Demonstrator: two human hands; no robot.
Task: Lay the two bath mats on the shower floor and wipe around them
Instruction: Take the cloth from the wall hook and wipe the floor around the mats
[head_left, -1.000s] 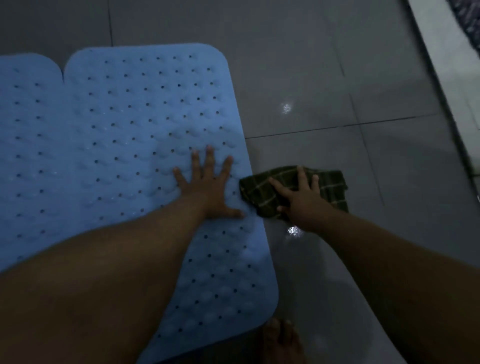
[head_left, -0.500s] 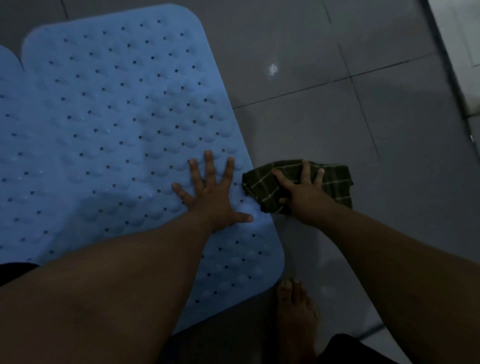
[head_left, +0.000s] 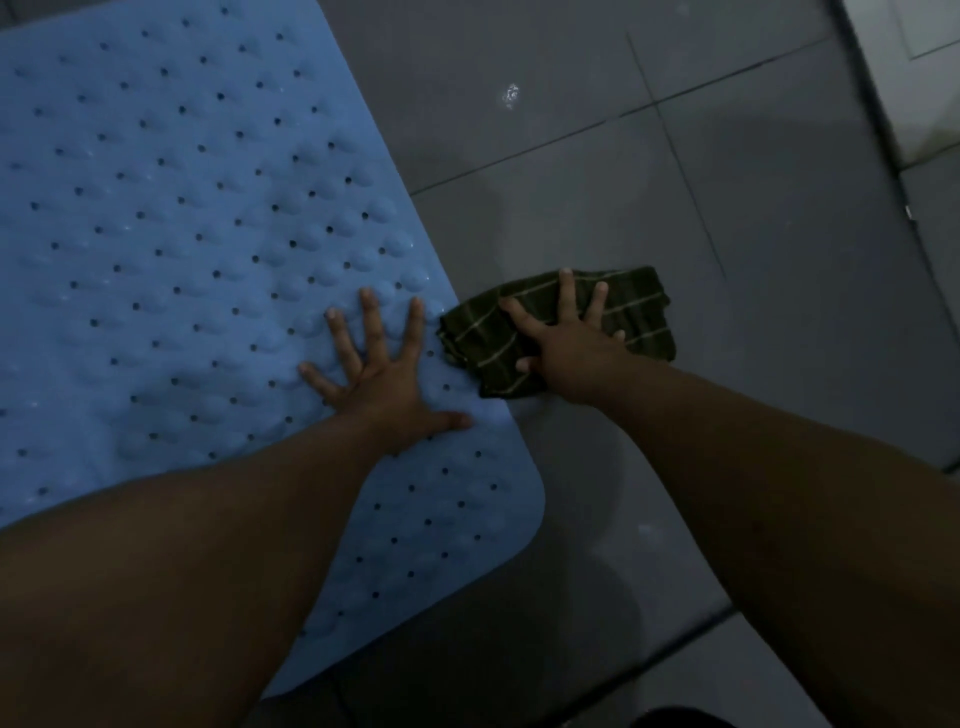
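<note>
A light blue bath mat with bumps and small holes lies flat on the dark grey tiled floor, filling the left of the view. My left hand presses flat on the mat near its right edge, fingers spread. Right beside that edge a dark green cloth with pale stripes lies on the tiles. My right hand rests on the cloth with fingers spread and pressed down. Only one mat is in view.
A raised pale ledge or wall base runs along the far right. Grout lines cross the tiles beyond the cloth. A small bright glint shows on the floor. Something dark sits at the bottom edge.
The view has swung left and down, so the second mat and my foot have left the frame. The cloth and my right hand have slid slightly along the mat's right edge.
</note>
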